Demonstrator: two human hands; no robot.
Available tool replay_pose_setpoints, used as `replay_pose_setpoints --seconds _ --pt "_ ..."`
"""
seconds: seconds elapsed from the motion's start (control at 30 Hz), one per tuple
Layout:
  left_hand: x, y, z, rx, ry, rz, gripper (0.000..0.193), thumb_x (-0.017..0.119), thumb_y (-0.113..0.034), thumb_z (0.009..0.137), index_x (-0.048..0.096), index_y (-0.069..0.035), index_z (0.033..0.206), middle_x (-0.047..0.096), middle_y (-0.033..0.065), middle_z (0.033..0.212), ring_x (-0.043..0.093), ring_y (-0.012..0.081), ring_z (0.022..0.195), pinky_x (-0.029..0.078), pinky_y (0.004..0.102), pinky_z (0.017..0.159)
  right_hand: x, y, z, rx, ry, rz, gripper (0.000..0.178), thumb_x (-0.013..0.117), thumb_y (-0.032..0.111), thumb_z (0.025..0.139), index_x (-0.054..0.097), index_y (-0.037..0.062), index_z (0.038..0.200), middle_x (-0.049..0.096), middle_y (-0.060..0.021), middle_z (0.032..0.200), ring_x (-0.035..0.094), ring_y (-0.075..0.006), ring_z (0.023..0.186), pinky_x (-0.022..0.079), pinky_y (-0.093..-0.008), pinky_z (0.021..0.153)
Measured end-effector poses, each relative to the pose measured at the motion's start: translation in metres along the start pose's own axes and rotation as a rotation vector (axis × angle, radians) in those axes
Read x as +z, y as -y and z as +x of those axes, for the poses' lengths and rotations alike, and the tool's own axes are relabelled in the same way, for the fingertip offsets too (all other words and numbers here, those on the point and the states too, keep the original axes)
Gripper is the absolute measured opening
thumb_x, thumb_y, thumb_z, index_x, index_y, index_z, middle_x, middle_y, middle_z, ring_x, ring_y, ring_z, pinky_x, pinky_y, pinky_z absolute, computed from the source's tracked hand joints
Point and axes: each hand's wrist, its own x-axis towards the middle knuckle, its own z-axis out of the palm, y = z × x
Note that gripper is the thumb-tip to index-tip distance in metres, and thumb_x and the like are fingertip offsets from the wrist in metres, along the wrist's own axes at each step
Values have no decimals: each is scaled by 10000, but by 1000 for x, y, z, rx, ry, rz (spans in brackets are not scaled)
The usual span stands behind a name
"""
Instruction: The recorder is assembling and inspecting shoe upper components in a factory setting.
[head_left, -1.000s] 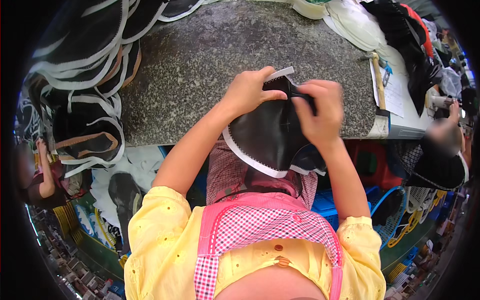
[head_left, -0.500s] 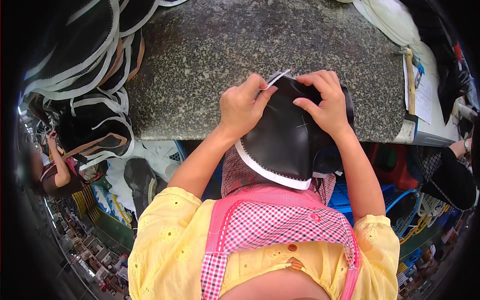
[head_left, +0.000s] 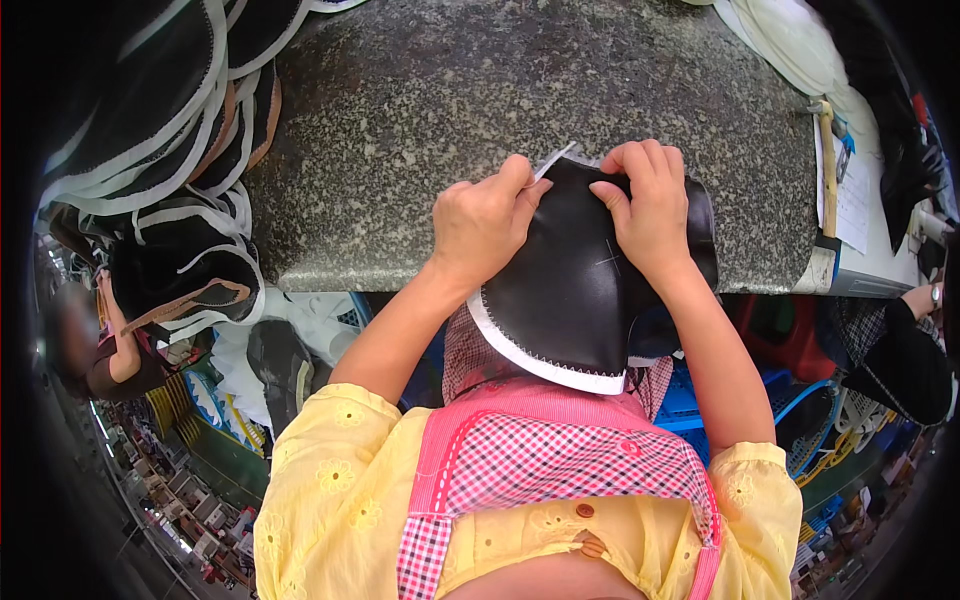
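A glossy black leather shoe upper [head_left: 570,290] with a white zigzag-stitched edge hangs over the table's front edge toward my apron. At its far left edge, my left hand [head_left: 487,220] pinches the rim, where a thin white strip [head_left: 555,160] sticks up between thumb and fingers. Curled over the far edge, my right hand [head_left: 645,200] grips the upper between thumb and bent fingers. A pale cross mark shows on the leather below the right thumb. My fingertips are partly hidden behind the leather.
The speckled stone tabletop [head_left: 520,80] stretches ahead. Black uppers with white edges [head_left: 150,130] are heaped at left. A wooden-handled hammer [head_left: 827,170] lies by papers at right. Blue baskets [head_left: 690,395] stand below the table. Another person [head_left: 120,345] is at far left.
Both hands stay on the upper's far edge. My left fist has turned slightly, and the white strip now shows narrower. The right fingers have curled closer in.
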Motion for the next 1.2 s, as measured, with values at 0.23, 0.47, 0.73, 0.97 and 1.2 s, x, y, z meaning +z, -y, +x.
replay_pose_setpoints --seconds 0.23,0.47,0.73,0.97,1.2 --pt "-2 -26 -1 253 153 363 574 597 -417 706 485 -67 1148 499 120 1139 466 259 1063 396 388 799 9 10 -2 -123 -55 -317 345 604 68 670 523 132 999 487 -62 969 431 -254 997 320 -375 829" --pt "-11 -18 -14 266 461 160 864 515 -591 717 310 20 1292 236 190 1380 199 315 1296 235 445 1011 10 -12 19 90 -90 -326 424 636 221 718 477 152 1105 461 -84 1085 372 -290 1109 298 -436 882" --pt "-38 -5 -48 162 458 346 851 503 -579 739 240 -32 1336 183 151 1412 190 280 1305 226 493 1006 3 -38 30 -31 -367 -260 343 611 242 765 536 116 1076 527 -69 1053 437 -268 1047 308 -397 891" --pt "-43 5 -37 148 432 403 799 540 -551 736 240 -154 1361 160 129 1423 131 316 1315 169 512 1021 -69 -40 -73 -9 -406 -299 300 658 206 731 594 37 971 568 -112 1019 492 -271 981 343 -365 886" --pt "-33 -9 -55 -364 -237 -754 745 609 -256 788 175 -59 1360 215 216 1387 306 282 1247 349 393 916 -80 -2 -79 292 -333 630 197 658 97 767 576 -5 914 600 -20 809 518 -77 702 425 -206 650"
